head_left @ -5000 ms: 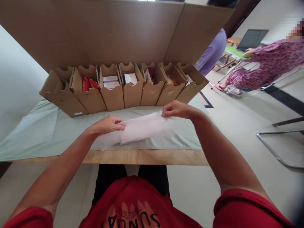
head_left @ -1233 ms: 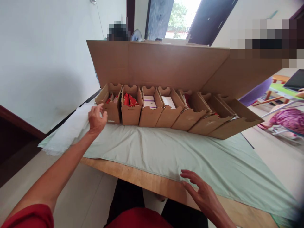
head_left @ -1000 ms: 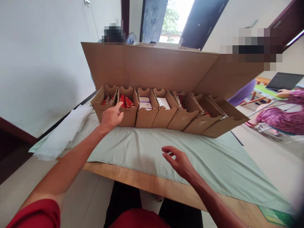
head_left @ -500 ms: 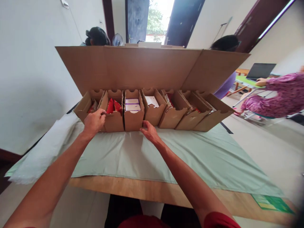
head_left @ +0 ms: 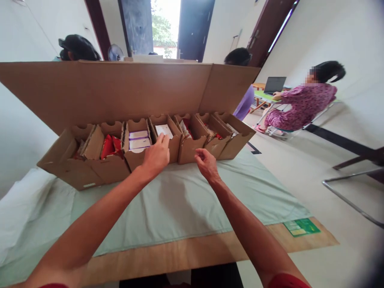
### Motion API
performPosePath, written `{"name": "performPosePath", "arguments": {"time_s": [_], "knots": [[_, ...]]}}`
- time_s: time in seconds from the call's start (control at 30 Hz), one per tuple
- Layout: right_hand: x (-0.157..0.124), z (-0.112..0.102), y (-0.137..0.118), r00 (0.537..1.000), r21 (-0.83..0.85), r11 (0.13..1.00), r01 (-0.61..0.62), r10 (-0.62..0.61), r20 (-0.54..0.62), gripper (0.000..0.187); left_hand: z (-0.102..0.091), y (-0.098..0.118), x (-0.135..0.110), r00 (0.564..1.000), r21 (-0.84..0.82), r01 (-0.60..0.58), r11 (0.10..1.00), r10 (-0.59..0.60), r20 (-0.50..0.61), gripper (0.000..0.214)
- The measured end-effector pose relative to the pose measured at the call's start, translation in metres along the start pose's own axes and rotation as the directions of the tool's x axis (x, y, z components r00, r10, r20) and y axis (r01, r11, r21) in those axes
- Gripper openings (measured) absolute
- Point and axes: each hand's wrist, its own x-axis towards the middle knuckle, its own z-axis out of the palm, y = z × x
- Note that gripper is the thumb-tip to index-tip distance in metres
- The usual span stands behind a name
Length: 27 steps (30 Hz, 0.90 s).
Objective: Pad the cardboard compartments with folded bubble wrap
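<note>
A row of several brown cardboard bins stands on the table. My left hand point(head_left: 157, 153) is at the front of a bin holding a flat white item point(head_left: 163, 130); its fingers are curled together, and whatever may be between them is hidden. My right hand point(head_left: 207, 163) hovers before the front wall of the neighbouring cardboard bin point(head_left: 190, 153), thumb and fingers loosely bent and apart, with nothing in them. Left of my hands, one bin contains white boxes with purple edges point(head_left: 139, 138), another red packets point(head_left: 108, 146). More packets point(head_left: 216, 136) lie in the bins on the right.
A tall cardboard panel point(head_left: 144, 86) rises behind the bins. Pale green cloth point(head_left: 186, 200) covers much of the wooden table point(head_left: 168, 254). Clear plastic wrap point(head_left: 24, 208) lies at left, a green packet point(head_left: 301, 227) at the right corner. A person point(head_left: 306, 102) sits by a laptop point(head_left: 275, 85).
My view has turned right. My left hand has moved right along the bins, from the red packets to the white item. My right hand has also shifted right, to the adjacent bin.
</note>
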Motion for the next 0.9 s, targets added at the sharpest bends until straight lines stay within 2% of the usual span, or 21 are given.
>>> {"name": "performPosePath", "arguments": {"time_s": [0.07, 0.17, 0.27, 0.37, 0.5, 0.6, 0.73, 0.8, 0.9], "knots": [[0.004, -0.008, 0.009, 0.999, -0.009, 1.000, -0.029, 0.028, -0.027, 0.034, 0.013, 0.013, 0.025, 0.996, 0.038, 0.069, 0.997, -0.071, 0.060, 0.054], [0.007, -0.016, 0.023, 0.997, -0.013, 0.997, -0.071, 0.071, -0.030, 0.039, 0.027, 0.018, 0.042, 0.981, 0.134, 0.142, 0.981, -0.157, 0.111, 0.042], [0.008, -0.020, 0.033, 0.996, 0.011, 0.996, -0.086, 0.086, 0.015, 0.044, 0.030, 0.012, 0.039, 0.978, 0.201, 0.145, 0.969, -0.172, 0.122, 0.035], [0.006, -0.025, 0.040, 0.996, 0.061, 0.995, -0.077, 0.074, 0.044, 0.044, 0.024, 0.010, 0.028, 0.977, 0.242, 0.142, 0.960, -0.175, 0.124, 0.037], [0.003, -0.049, 0.056, 0.996, 0.117, 0.990, -0.084, 0.085, -0.002, 0.036, 0.018, 0.025, 0.017, 0.989, 0.259, 0.130, 0.957, -0.145, 0.039, 0.042], [0.003, -0.078, 0.072, 0.990, 0.142, 0.984, -0.112, 0.123, -0.072, 0.030, 0.022, 0.046, 0.013, 0.997, 0.172, 0.052, 0.984, -0.042, -0.059, 0.047], [-0.009, -0.113, 0.080, 0.983, 0.168, 0.977, -0.133, 0.151, -0.105, 0.027, 0.038, 0.067, -0.008, 0.983, -0.092, -0.153, 0.984, 0.141, -0.119, 0.038], [-0.024, -0.123, 0.077, 0.985, 0.187, 0.974, -0.132, 0.149, -0.083, 0.027, 0.046, 0.067, -0.029, 0.970, -0.210, -0.221, 0.952, 0.192, -0.148, 0.033], [-0.051, -0.132, 0.067, 0.988, 0.223, 0.965, -0.137, 0.149, -0.036, 0.026, 0.055, 0.053, -0.070, 0.971, -0.263, -0.206, 0.943, 0.164, -0.174, 0.029]]}}
